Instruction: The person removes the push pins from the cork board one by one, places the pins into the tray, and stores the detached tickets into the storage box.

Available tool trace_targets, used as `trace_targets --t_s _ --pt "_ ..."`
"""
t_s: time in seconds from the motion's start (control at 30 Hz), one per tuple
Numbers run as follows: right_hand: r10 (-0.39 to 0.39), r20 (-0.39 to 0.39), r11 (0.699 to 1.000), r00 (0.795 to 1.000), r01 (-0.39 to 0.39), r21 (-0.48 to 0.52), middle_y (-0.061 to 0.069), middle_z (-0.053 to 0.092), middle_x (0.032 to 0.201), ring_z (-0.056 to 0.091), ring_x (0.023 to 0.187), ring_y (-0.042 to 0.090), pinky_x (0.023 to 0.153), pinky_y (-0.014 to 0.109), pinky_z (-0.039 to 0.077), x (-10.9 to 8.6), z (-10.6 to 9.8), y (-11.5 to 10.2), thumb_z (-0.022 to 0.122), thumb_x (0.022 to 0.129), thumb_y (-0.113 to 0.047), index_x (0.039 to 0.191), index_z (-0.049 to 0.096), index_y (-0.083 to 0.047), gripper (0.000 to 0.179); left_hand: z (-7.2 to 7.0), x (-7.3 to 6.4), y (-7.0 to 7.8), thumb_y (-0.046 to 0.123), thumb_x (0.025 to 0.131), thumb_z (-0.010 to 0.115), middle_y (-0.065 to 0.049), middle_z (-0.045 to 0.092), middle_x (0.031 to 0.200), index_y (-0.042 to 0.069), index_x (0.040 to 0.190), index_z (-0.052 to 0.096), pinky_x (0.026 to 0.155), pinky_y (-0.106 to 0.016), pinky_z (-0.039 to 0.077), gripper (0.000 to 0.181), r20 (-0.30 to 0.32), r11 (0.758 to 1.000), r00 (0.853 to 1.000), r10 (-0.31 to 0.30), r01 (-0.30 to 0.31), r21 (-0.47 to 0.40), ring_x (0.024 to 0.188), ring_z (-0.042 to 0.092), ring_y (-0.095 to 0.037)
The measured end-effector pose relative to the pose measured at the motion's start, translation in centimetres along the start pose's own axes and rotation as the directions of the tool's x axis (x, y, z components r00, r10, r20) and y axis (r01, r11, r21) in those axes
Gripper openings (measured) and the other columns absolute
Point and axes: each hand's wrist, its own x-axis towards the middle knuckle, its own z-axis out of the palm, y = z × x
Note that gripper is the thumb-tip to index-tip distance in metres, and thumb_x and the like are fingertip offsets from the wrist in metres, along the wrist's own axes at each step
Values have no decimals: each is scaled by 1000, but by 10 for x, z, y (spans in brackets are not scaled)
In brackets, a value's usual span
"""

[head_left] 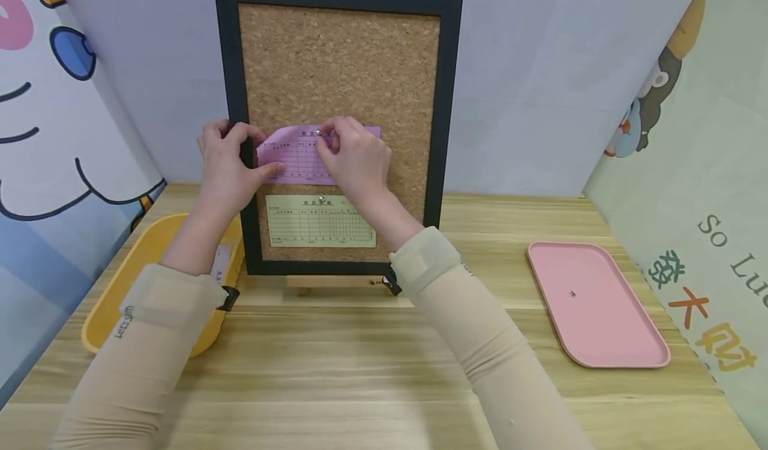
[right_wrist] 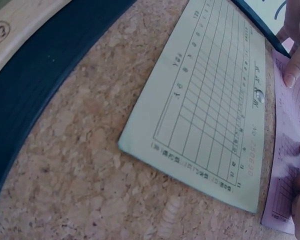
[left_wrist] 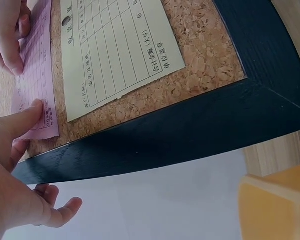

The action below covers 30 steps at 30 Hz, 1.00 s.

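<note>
A pink receipt slip (head_left: pixel 297 160) lies against the cork board (head_left: pixel 342 63), its upper left corner curling away. My left hand (head_left: pixel 227 160) grips the slip's left end beside the black frame, thumb on its face; the other fingers reach around the frame's edge. At the slip's top, my right hand (head_left: pixel 357 157) has thumb and index finger curled together at a silver pushpin (head_left: pixel 318 132). Below hangs a pale yellow-green receipt slip (head_left: pixel 321 222), fixed at its top by another silver pushpin (head_left: pixel 321 199). The right hand covers part of the pink slip.
The board's black frame (head_left: pixel 444 110) leans on a small wooden stand (head_left: pixel 336 281). A yellow tray (head_left: pixel 108 303) with paper in it sits left, partly behind the left forearm. On the right, a pink tray (head_left: pixel 606 330) holds a tiny dark item (head_left: pixel 573 294).
</note>
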Motion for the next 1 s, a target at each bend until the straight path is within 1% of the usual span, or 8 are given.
trace_targets --t_s 0.17,0.33,0.47,0.73,1.0 --pt "32 14 999 999 -31 -32 -6 62 72 49 52 5 45 20 31 2 0 -3 62 88 -26 93 69 -17 13 2 -1 -1 25 82 74 -23 21 144 -2 103 55 107 -50 24 39 -18 1000 1000 -9 9 6 132 13 -35" --pt "32 22 997 999 -30 -65 -6 67 77 54 55 7 46 22 38 3 1 -6 61 88 -25 92 70 -16 13 2 -2 -1 25 82 74 -22 21 144 -2 102 56 107 -50 24 39 -27 1000 1000 -12 12 -7 133 13 -34" --pt "-5 12 996 1000 6 -95 -5 68 78 56 54 8 47 23 41 4 1 -7 60 88 -22 90 69 -15 12 2 -1 -1 26 82 74 -21 21 144 -2 103 56 108 -49 24 39 -25 1000 1000 -18 18 -7 133 13 -34" --pt "-100 -25 982 995 95 -163 -2 66 72 52 49 10 45 24 41 5 2 -7 59 87 -18 82 68 -12 12 2 -1 -1 26 81 75 -22 23 144 -2 101 57 107 -50 23 39 -35 1000 999 -13 13 -2 132 15 -35" --pt "-154 -30 976 988 147 -159 0 65 71 52 48 10 44 23 41 5 1 -6 58 87 -15 79 66 -10 12 2 -1 -1 26 81 75 -22 24 143 -2 101 57 106 -50 24 39 -38 1000 999 -15 15 -5 131 15 -35"
